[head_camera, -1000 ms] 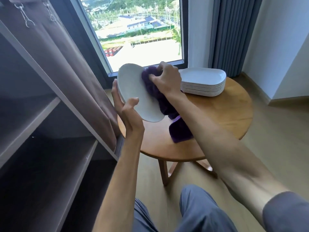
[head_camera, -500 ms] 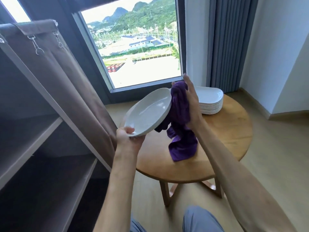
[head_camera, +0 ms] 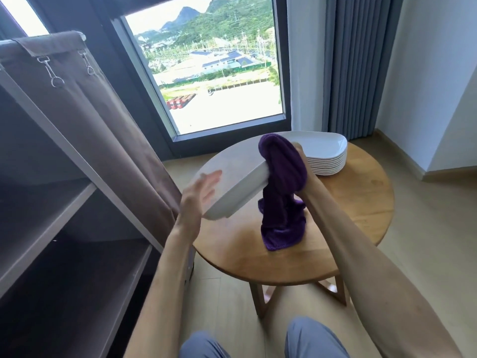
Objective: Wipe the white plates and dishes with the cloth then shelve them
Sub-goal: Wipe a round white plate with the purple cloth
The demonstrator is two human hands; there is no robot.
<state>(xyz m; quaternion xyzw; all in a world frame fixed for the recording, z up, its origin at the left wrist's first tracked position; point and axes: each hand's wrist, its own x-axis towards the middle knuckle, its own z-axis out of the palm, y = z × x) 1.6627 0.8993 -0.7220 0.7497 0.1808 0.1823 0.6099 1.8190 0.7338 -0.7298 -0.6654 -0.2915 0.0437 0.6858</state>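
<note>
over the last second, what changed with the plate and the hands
The plate was flipped underside up. The left hand let go of its rim and now lies open against it; the right hand grips it through the purple cloth. The stack of plates stayed put.

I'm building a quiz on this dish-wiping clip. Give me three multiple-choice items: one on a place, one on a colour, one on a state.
1. Where is the stack of plates?
A. on the shelf
B. on the round table
C. on the floor

2. What colour is the cloth?
A. purple
B. white
C. green

3. How is the left hand?
A. fist closed
B. gripping the cloth
C. fingers straight against the held dish

Key: 1 B, the stack sits at the far side of the table. 2 A, the cloth is deep purple. 3 C, straight fingers lie on the dish; the right hand holds the cloth.
</note>
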